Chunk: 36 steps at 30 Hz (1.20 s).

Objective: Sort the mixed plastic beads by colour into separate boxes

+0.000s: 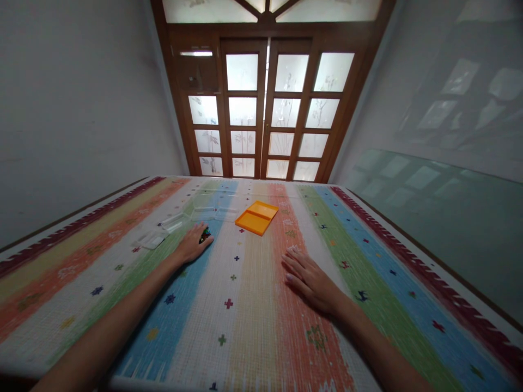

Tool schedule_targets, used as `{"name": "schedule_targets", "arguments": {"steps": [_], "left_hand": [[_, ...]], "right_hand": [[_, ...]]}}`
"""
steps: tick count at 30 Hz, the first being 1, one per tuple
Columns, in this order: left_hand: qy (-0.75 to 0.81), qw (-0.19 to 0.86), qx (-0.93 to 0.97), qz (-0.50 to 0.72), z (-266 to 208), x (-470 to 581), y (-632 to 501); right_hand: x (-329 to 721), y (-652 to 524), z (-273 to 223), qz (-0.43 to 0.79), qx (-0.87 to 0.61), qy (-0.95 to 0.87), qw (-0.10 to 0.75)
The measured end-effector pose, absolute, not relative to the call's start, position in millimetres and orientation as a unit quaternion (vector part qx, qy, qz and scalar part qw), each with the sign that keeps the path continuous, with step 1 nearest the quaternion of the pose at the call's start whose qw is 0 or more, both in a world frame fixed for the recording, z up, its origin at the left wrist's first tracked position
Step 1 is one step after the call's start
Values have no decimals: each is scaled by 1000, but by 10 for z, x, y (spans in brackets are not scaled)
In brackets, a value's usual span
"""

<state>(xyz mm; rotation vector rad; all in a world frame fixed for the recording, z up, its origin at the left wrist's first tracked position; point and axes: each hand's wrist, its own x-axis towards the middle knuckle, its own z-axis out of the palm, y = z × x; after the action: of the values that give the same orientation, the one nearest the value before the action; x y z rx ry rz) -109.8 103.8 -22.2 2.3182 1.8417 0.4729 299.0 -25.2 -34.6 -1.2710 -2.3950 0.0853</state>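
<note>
My left hand (193,243) is on the cloth left of centre, its fingers and thumb curled around a small cluster of dark, shiny things (205,234) with green and reddish glints. Their kind is too small to make out, and the hand partly covers them. My right hand (309,279) lies palm down on an orange stripe, fingers stretched out, holding nothing. Between and beyond the hands sits a shallow orange tray (254,224) with two compartments. Clear plastic trays (152,238) stand just left of my left hand, and another clear tray (203,212) is behind it.
A striped, patterned tablecloth (255,305) covers the table. Past its far edge stands a wooden double door (263,103) with frosted panes. A wall (81,98) rises on the left, and a pale green glossy panel (441,218) is along the right.
</note>
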Motion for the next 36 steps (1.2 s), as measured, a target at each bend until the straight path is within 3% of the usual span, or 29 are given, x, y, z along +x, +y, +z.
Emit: {"name": "schedule_targets", "arguments": {"steps": [36], "left_hand": [[292,213,895,260,-214,201,109]], "right_hand": [[2967,-292,-248,16,-451,-864,225]]}}
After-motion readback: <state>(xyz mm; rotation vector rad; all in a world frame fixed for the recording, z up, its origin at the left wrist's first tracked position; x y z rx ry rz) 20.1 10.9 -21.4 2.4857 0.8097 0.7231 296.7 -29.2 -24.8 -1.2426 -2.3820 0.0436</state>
